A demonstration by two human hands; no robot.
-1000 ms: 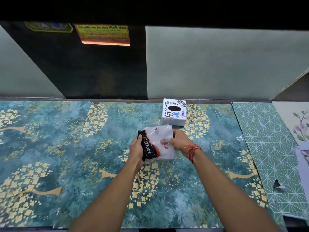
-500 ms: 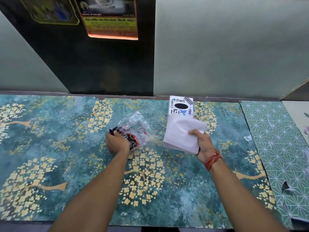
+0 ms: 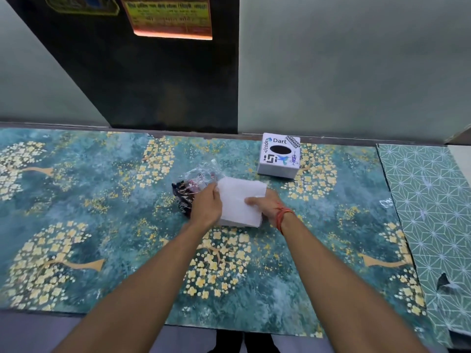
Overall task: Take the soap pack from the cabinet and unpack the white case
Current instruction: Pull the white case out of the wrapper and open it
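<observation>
Since half a second ago your left hand [image 3: 207, 204] has let go of the wrapper [image 3: 196, 186] and come across to the white case [image 3: 240, 203]; a second ago that case sat inside the wrapper, held between both hands. The case is now fully out, so I judge the extraction done and the unpacking of the case itself the step in hand.

Location: the case is held just above or on the floral mat [image 3: 102, 212] (contact cannot be told), near the middle, with the printed box [image 3: 279, 156] standing a little beyond it and apart. The emptied wrapper lies on the mat, touching the case's left edge and partly behind your left hand.

Grip: your right hand [image 3: 265, 206] grasps the case from the right, thumb laid over its top face. Your left hand's fingers close on its left edge.

Orientation: the broad face is tilted up toward you. The long axis appears to run from near edge to far edge, slightly skewed rightward at the far corner.
</observation>
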